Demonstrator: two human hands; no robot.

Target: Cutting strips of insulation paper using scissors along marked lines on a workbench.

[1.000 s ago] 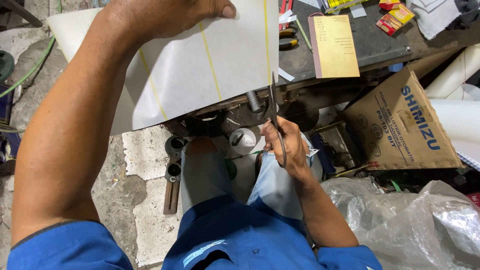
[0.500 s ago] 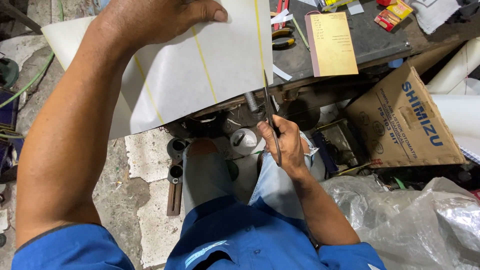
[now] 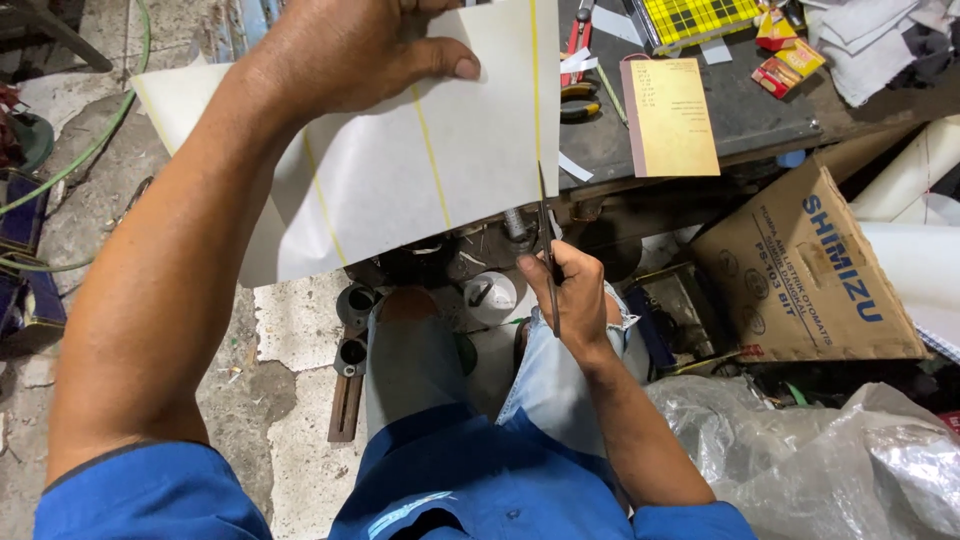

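Left hand (image 3: 345, 50) pinching white sheet (image 3: 400, 170) with yellow lines, held over lap; right hand (image 3: 570, 290) closed around scissors (image 3: 548, 250) at sheet's lower edge; worktop (image 3: 760, 110) beyond with tan booklet (image 3: 668, 115); cardboard box (image 3: 810, 270) and plastic bag (image 3: 830, 460) to the right

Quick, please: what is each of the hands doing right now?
Left hand: closed on the white sheet with yellow lines, holding it up.
Right hand: closed on scissors at the sheet's lower edge.
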